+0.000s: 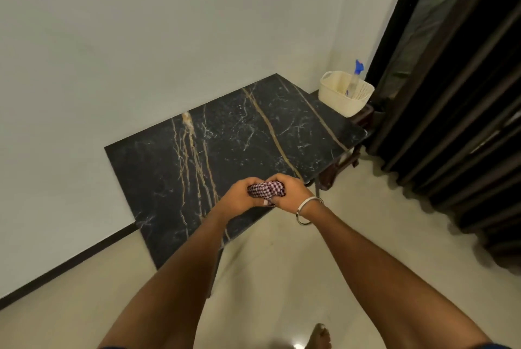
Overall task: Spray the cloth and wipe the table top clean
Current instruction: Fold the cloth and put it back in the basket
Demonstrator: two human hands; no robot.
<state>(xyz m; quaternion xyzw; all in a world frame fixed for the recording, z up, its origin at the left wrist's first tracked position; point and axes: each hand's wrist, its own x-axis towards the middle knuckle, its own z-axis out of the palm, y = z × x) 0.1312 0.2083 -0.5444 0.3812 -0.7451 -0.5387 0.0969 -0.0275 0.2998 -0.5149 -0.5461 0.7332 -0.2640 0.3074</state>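
Observation:
A bunched checked cloth (266,190), purple and white, is held between both hands over the front edge of the black marble table top (225,134). My left hand (239,193) grips its left side with curled fingers. My right hand (290,192), with a metal bangle on the wrist, grips its right side. A clear spray bottle (354,79) with a blue nozzle stands tilted in a cream plastic basket (345,94) at the table's far right corner.
A white wall runs along the table's left and back edges. Dark pleated curtains (451,123) hang on the right. A cream tiled floor (282,278) lies below, with my bare foot (318,336) at the bottom edge.

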